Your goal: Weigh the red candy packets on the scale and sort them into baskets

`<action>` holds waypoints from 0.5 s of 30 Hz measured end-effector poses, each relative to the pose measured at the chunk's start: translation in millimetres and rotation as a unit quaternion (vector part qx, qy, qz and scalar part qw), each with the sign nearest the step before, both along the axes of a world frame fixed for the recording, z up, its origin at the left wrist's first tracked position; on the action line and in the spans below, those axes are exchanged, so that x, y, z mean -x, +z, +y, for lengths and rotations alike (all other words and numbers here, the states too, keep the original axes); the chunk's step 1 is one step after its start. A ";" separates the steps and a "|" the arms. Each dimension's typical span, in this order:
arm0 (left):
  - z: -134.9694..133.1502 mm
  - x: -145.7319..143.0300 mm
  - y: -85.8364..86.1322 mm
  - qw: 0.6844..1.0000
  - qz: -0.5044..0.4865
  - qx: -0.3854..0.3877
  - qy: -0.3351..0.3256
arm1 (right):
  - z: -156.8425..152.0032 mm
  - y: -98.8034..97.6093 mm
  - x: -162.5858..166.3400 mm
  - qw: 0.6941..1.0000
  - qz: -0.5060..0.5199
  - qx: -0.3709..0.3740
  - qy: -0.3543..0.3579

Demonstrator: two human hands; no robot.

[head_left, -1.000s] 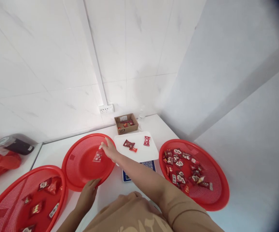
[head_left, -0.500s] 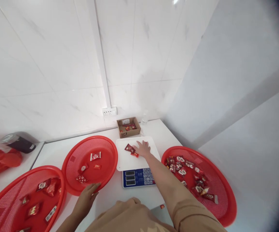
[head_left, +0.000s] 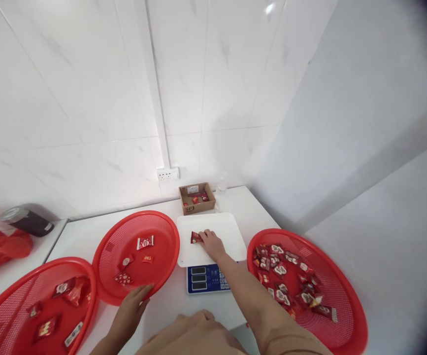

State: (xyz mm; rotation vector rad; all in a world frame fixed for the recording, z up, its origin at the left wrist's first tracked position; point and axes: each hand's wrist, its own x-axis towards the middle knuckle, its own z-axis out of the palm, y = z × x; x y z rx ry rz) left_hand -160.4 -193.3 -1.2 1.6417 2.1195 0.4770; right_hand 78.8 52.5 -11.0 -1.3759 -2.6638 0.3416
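Note:
My right hand (head_left: 212,245) is over the white weighing tray (head_left: 231,236) of a scale. Its fingers are closed around wrapped candy, and one dark red candy (head_left: 196,237) sticks out on their left side; anything else in the grasp is hidden. Below the tray shows the blue scale panel (head_left: 208,278) with its displays and keys, partly covered by my forearm. My left hand (head_left: 132,306) holds the near right rim of the middle red basket (head_left: 124,224), fingers over the edge and thumb outside. A few wrapped candies (head_left: 146,242) lie spread inside that basket.
To the right stands a red basket (head_left: 341,261) with many wrapped candies. Another red basket (head_left: 10,276) with several candies is at the left front. Behind the scale is a small cardboard box (head_left: 202,206) holding candies. A dark can (head_left: 30,222) and red bag (head_left: 2,249) lie far left.
My right hand has gone from spread fingers over the tray to a closed grasp, drawing slightly left and nearer. The loose candies there are now gathered at its fingers. My left hand stays at the rim.

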 end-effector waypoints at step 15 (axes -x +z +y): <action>2.2 -1.4 1.8 1.000 0.003 -0.019 -0.010 | -22.7 54.2 109.2 0.880 0.407 0.217 -0.117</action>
